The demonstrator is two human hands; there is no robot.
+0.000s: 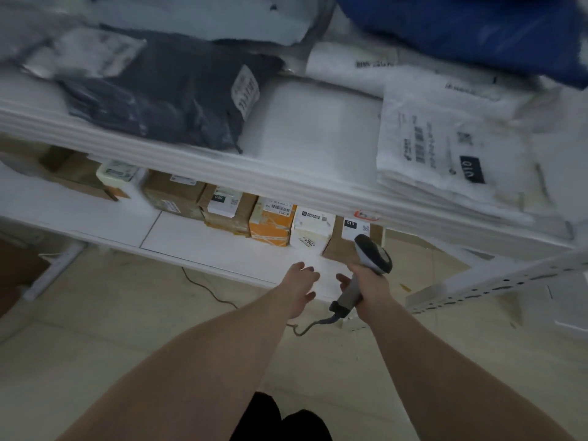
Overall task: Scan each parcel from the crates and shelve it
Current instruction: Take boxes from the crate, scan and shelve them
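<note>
Right hand (370,283) gripping scanner (374,254), left hand (300,281) spread empty, box (350,240) labelled "010"

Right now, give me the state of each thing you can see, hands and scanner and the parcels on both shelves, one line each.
Left hand: open, empty, over the lower shelf edge.
Right hand: grips the scanner.
Scanner: held, head toward the brown box.
Brown box: on the lower shelf, label up.
White box: beside it, upright.
Orange box: next in the row.
Dark bag: lying on the upper shelf.
White bag: lying flat, label up.
</note>
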